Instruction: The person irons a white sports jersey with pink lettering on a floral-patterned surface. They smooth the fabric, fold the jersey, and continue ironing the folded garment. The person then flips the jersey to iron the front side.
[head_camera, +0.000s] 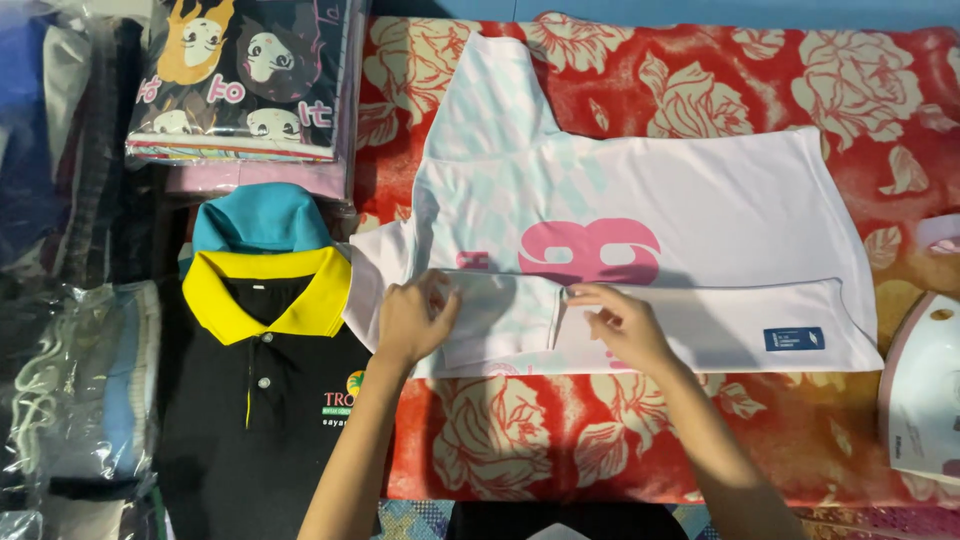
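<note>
1. Nearest the camera, two bare forearms reach up from the bottom edge onto a red blanket (600, 440) with cream roses, which serves as padding under the work.
2. Left hand (415, 320) lies flat, fingers together and lightly curled, pressing the folded sleeve of a white shirt (720, 210) so the fold stays put; it grips nothing.
3. Right hand (622, 325) rests just beside it, fingers narrowed in a pinch on the folded edge, apparently to keep the crease straight.
4. That shirt lies spread across the blanket, its near side turned over onto itself; a pink print (588, 250) shows in the middle and a small blue label (794, 339) sits on the folded strip towards the right.
5. Left of the shirt, a black polo (255, 400) with a yellow collar lies flat, touching the shirt's edge, a teal collar (262, 215) above it.
6. At the right edge, a white iron (920, 400) rests apart from the shirt, within reach.
7. Farthest back on the left sits a bagged garment (240, 80) with cartoon faces, and stacked clothes in plastic (80, 400) line the left side.
</note>
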